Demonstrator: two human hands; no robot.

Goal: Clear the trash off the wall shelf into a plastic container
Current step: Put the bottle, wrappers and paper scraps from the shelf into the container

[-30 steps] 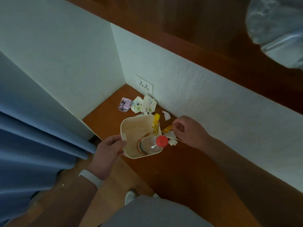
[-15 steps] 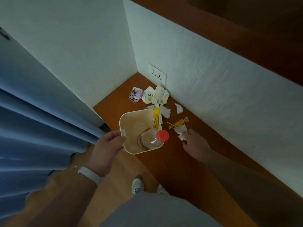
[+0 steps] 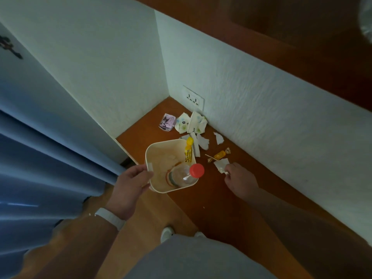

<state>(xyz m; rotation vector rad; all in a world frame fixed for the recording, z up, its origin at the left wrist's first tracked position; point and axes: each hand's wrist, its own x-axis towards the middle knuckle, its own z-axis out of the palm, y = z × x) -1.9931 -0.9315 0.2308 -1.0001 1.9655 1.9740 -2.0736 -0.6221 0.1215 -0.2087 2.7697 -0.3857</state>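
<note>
My left hand grips the near left rim of a cream plastic container, held at the wooden shelf's front edge. Inside it lie a clear bottle with a red cap and a yellow tube leaning on the far wall. My right hand rests on the shelf to the right of the container, fingertips pinched on the corner of a white paper scrap. An orange candy and a thin stick lie just beyond that scrap.
More torn white scraps lie behind the container. Floral tissue packs and a purple cartoon wrapper sit in the shelf corner under a wall socket. White walls close the back and left. A blue curtain hangs at left.
My right hand has dropped from beside the container down onto the shelf and now pinches the white scrap. The container in my left hand has stayed about where it was.
</note>
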